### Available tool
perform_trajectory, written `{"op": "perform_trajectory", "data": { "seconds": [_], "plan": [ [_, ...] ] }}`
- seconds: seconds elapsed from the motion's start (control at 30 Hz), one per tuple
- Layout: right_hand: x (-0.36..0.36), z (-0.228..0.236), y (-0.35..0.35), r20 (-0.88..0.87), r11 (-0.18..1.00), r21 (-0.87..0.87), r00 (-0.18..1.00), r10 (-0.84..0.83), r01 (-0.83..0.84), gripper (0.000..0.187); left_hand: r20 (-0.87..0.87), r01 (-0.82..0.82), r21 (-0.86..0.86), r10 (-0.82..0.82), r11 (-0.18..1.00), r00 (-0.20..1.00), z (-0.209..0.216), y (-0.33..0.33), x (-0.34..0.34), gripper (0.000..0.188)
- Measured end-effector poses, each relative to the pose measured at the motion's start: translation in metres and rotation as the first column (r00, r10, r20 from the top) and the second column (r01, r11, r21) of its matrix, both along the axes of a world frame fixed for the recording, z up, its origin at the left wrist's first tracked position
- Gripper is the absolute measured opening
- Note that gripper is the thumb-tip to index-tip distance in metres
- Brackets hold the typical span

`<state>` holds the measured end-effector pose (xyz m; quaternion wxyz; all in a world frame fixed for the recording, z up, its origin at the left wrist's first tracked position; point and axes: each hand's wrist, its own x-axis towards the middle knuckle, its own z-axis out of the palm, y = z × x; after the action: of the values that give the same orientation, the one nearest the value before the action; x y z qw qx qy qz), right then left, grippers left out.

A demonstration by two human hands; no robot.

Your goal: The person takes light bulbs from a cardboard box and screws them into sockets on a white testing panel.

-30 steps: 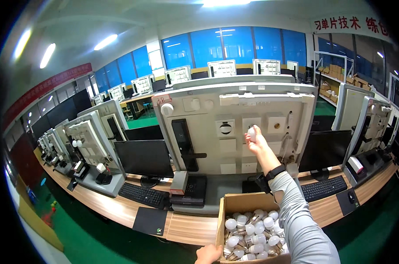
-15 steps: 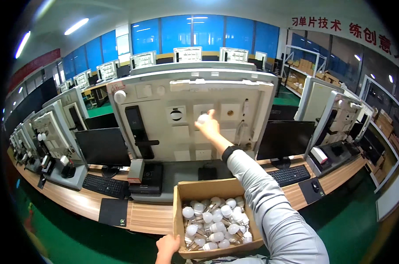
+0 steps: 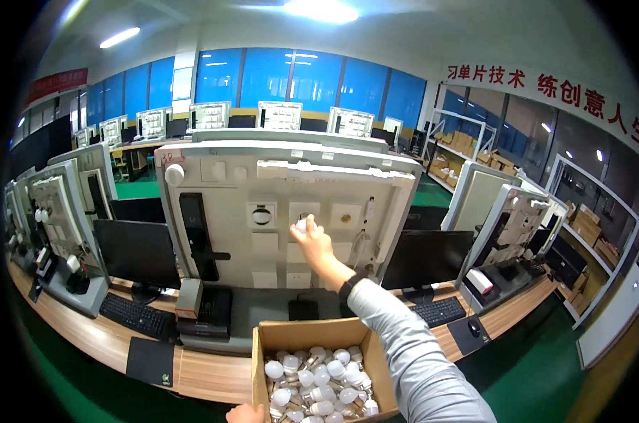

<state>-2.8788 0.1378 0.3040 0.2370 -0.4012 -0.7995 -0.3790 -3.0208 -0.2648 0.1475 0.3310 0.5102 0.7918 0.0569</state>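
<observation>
My right hand [image 3: 318, 247] reaches out to an upright grey-white panel [image 3: 228, 183] with its fingers closed round a white light bulb [image 3: 302, 225]. The bulb is at a square white plate [image 3: 304, 208] in the panel's middle; fingers hide whether it touches the socket there. Beside that plate sit a plate with a brass-coloured socket [image 3: 345, 218] and one with a dark round fitting [image 3: 261, 216]. Below, an open cardboard box [image 3: 259, 345] holds many white bulbs [image 3: 321, 393]. My left hand [image 3: 245, 414], cut off by the lower edge, grips the box's left side.
A black door lock [image 3: 196, 236] and a white round fitting [image 3: 174, 175] are mounted on the panel's left. Monitors [image 3: 137, 250] and keyboards [image 3: 142, 316] flank it on the wooden desk [image 3: 213, 374]. Similar panels stand at both sides; shelves [image 3: 450, 158] with boxes are behind.
The view has tilted upward and shifted right, so the panel and box appear lower and further left. My right hand stays at the middle plate with the bulb. Less of my left hand shows.
</observation>
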Motion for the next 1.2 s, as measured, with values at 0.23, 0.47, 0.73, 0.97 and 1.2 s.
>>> {"op": "perform_trajectory", "data": {
  "seconds": [0.23, 0.47, 0.73, 0.97, 1.2],
  "plan": [
    [-0.012, -0.008, -0.008, -0.699, 0.904, -0.238, 0.709, 0.095, -0.355, 0.066, 0.03, 0.051, -0.022, -0.051, 0.998, 0.998, 0.001, 0.007, -0.005, 0.058],
    [-0.025, -0.007, 0.011, -0.932, 0.425, 0.008, -0.162, -0.326, -0.905, 0.045, 0.004, 0.042, 0.003, -0.042, 0.999, 0.999, 0.001, 0.005, -0.009, 0.058],
    [-0.01, -0.003, 0.007, -0.935, 0.711, -0.354, 0.219, -0.278, -0.608, 0.058, 0.065, 0.055, 0.008, -0.056, 0.998, 0.996, -0.003, 0.007, -0.013, 0.062],
    [-0.011, 0.018, -0.008, -0.668, 0.896, -0.397, 0.732, -0.134, -0.199, 0.06, 0.081, 0.046, 0.013, -0.047, 0.999, 0.996, -0.001, 0.007, -0.015, 0.063],
    [-0.023, 0.034, -0.021, -0.367, 0.92, -0.392, 0.92, -0.141, -0.016, 0.055, 0.073, 0.037, -0.01, -0.037, 0.999, 0.997, 0.003, 0.005, -0.016, 0.062]
  ]
}}
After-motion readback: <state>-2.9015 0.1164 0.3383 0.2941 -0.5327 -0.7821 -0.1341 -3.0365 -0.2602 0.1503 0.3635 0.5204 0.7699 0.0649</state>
